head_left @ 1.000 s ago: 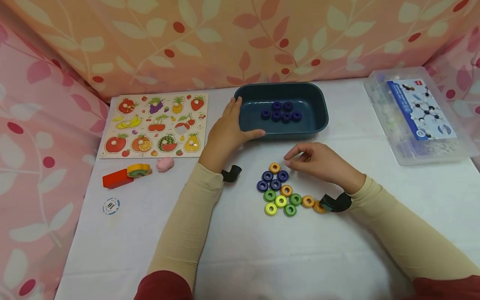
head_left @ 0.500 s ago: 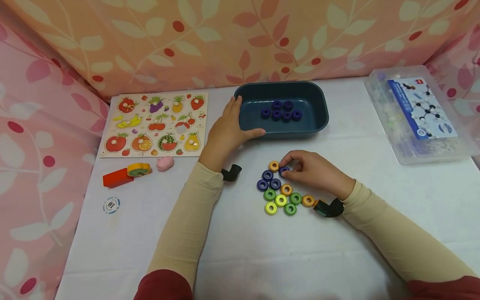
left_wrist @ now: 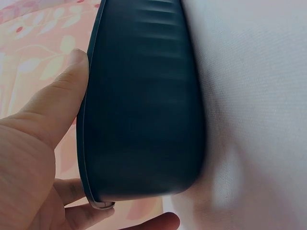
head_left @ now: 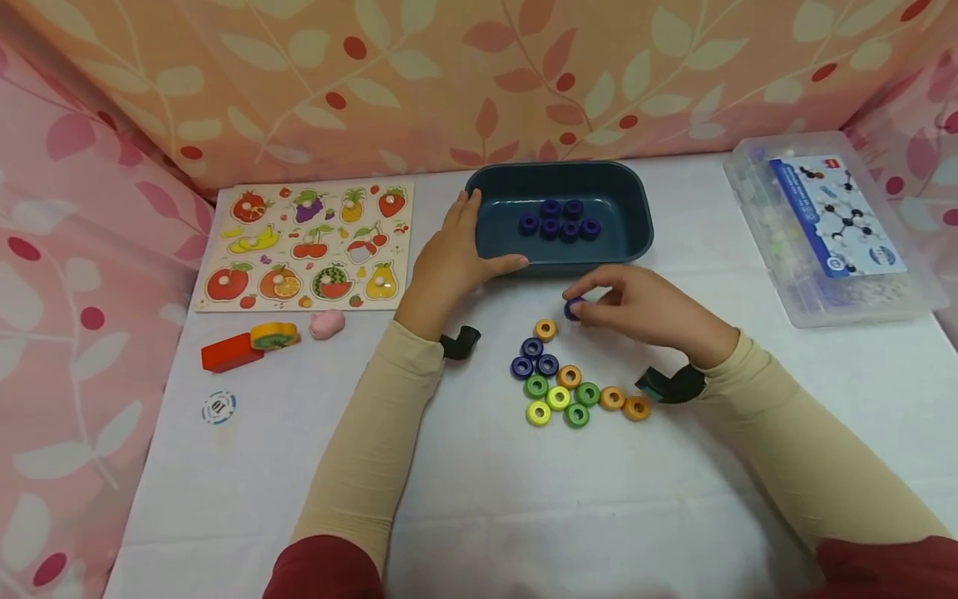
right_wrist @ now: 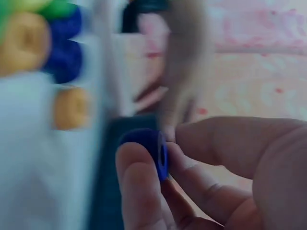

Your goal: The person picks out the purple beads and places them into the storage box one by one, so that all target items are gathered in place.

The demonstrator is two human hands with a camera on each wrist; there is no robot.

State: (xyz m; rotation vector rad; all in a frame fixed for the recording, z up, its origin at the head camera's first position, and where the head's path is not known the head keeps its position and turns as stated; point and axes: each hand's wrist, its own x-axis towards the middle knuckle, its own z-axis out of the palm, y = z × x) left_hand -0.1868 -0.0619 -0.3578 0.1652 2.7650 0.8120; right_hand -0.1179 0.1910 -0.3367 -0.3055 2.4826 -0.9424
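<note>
My right hand (head_left: 632, 304) pinches a dark blue ring (head_left: 574, 309) between thumb and fingertips, just above the table and in front of the tray. Close up in the right wrist view, the ring (right_wrist: 144, 146) stands on edge in the fingertips. A dark teal tray (head_left: 636, 249) holds several dark blue rings (head_left: 550, 228). My left hand (head_left: 449, 266) rests against its left end, thumb and fingers spread and fairly straight along the rim. Nearer me lies a cluster of blue rings (head_left: 532, 348), orange rings (head_left: 570, 377), green rings (head_left: 587, 393) and yellow rings (head_left: 558, 398).
At the left are a fruit puzzle board (head_left: 292, 299), a red block (head_left: 232, 353), a yellow-edged fruit piece (head_left: 274, 336), a pink lump (head_left: 327, 324) and a round token (head_left: 219, 408). A clear plastic case (head_left: 786, 291) lies at the right. Patterned cloth (head_left: 419, 83) hangs behind.
My right hand came down to the cluster, took a blue ring from beside the orange one, and lifted it toward the tray. The left hand stays at the tray's end.
</note>
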